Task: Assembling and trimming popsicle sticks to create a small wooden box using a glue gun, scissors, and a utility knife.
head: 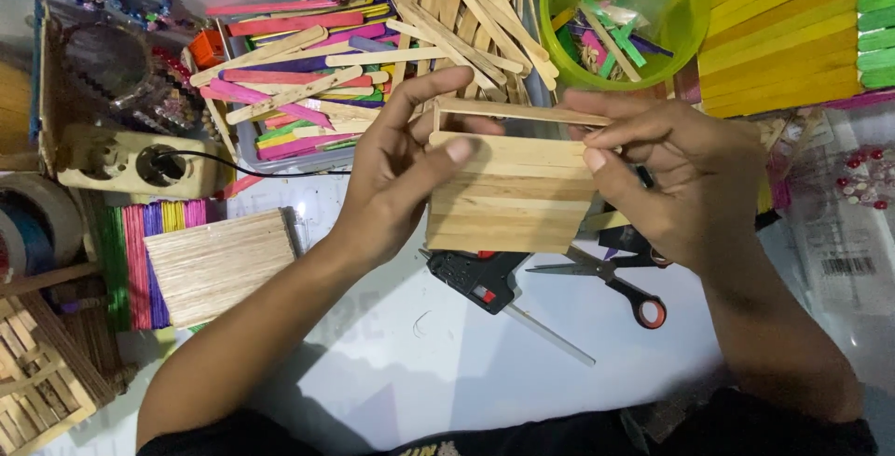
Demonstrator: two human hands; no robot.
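At the right edge of the counter lies a clear plastic packet (844, 241), flat and shiny, partly cut by the picture border. It carries a white rectangular label (848, 267) with a black barcode in thin stripes. Just above this, in the same clear wrapping, small red and white beads (862, 179) are visible. Near the bottom of the picture the person's dark shirt (522, 437) shows a little yellow print, too much cut off to tell more. No sign and no screen is visible
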